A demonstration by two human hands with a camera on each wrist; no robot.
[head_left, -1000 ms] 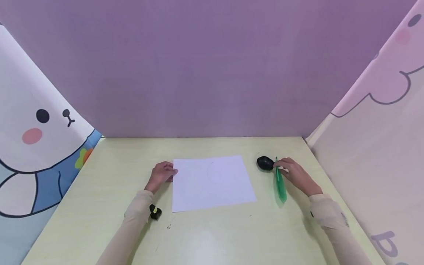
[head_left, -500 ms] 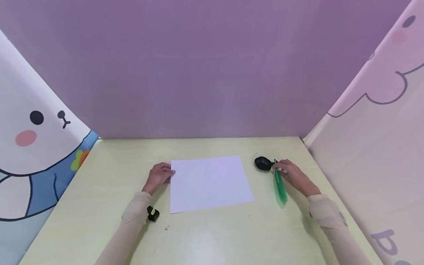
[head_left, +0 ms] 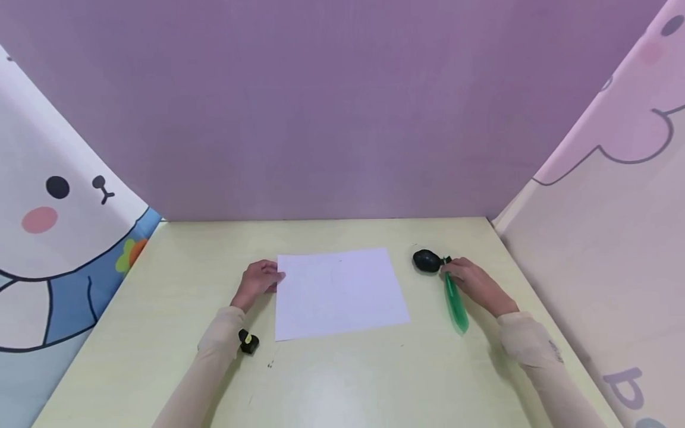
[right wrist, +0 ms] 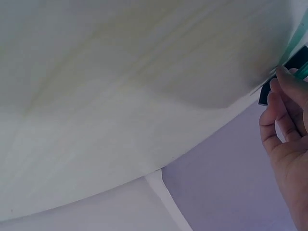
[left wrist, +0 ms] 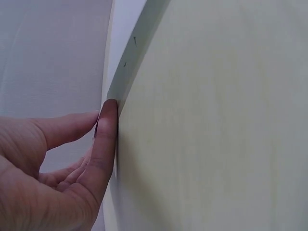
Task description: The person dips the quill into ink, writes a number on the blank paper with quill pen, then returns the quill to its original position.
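Note:
My left hand (head_left: 257,284) pinches the left edge of a white sheet of paper (head_left: 342,297), thumb over it. In the left wrist view its thumb and finger (left wrist: 103,139) meet at the raised edge of the paper (left wrist: 130,53). My right hand (head_left: 477,286) pinches the upper end of a long, translucent green, leaf-shaped thing (head_left: 456,304), which points toward me. A rounded black bulb-like thing (head_left: 426,261) with a narrow neck lies beside these fingertips. In the right wrist view a flat black end (right wrist: 269,91) sticks out past the fingers, which partly hide it.
A small black thing with a yellow patch (head_left: 248,343) lies by the left sleeve. The pale tabletop (head_left: 342,386) has a few dark marks. A purple backdrop (head_left: 321,119) rises behind, with printed cloth on the left (head_left: 32,238) and right (head_left: 615,267).
A faint oval on the paper no longer shows. The narrow tip of the green thing, earlier above my right fingers, has dropped behind them as its lower end shifted slightly toward me. Left hand stays put.

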